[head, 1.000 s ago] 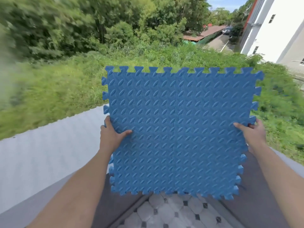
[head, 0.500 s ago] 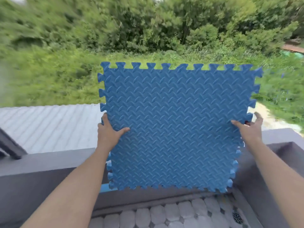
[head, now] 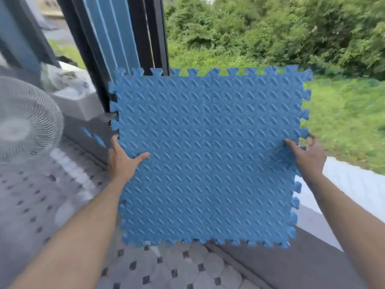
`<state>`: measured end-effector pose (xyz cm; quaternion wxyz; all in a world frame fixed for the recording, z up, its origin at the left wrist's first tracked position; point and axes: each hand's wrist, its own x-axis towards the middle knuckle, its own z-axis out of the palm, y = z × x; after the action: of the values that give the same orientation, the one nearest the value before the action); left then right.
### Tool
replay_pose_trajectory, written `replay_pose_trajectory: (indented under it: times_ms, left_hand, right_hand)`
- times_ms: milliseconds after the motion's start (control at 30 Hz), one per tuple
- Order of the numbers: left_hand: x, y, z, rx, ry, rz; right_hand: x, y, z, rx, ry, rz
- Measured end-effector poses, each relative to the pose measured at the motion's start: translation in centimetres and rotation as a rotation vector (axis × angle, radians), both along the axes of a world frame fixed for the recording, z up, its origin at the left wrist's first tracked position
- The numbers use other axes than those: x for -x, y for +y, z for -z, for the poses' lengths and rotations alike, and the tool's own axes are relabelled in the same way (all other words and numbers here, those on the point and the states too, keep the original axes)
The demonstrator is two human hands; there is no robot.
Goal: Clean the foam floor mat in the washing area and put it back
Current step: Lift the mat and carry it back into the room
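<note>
A blue foam floor mat (head: 208, 155) with a raised pattern and jigsaw edges is held upright in front of me, clear of the floor. My left hand (head: 123, 163) grips its left edge, thumb on the front face. At the right edge my right hand (head: 308, 157) grips it the same way, thumb pressing a dent into the foam. The fingers of both hands are hidden behind the mat.
A white fan (head: 25, 124) stands at the left on the tiled floor (head: 173, 268). Dark door frames with blue panels (head: 116, 38) rise behind the mat. A grey ledge (head: 291, 261) runs at the lower right, with a pale roof (head: 358, 188) and green bushes beyond.
My view has swung left: the door frames and fan have come into sight, the bushes shifted right. The mat stays upright in both hands, grips unchanged.
</note>
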<state>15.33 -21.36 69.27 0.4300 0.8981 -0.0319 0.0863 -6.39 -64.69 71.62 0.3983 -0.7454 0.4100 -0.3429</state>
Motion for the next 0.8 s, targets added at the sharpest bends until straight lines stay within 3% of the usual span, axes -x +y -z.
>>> replay_pose_trajectory:
  times_ms: [233,500,667,800]
  left_hand:
    - [5.0,13.3,1.7,-0.050,0.019,-0.389]
    - [15.0,22.6,4.5,-0.091,0.067,-0.699]
    - [18.3,27.3,7.8,-0.099,0.120,-0.773]
    - [19.8,31.5,12.1,-0.137,0.235,-0.832]
  right_hand:
    - [-11.8,9.0,3.1,-0.123,-0.028,-0.381]
    - [-17.8,20.9,7.7,-0.210,0.019,-0.805]
    - [-18.8,27.3,10.5,-0.174,0.111,-0.945]
    - [-19.8,32.0,13.4,-0.156,0.217,-0.937]
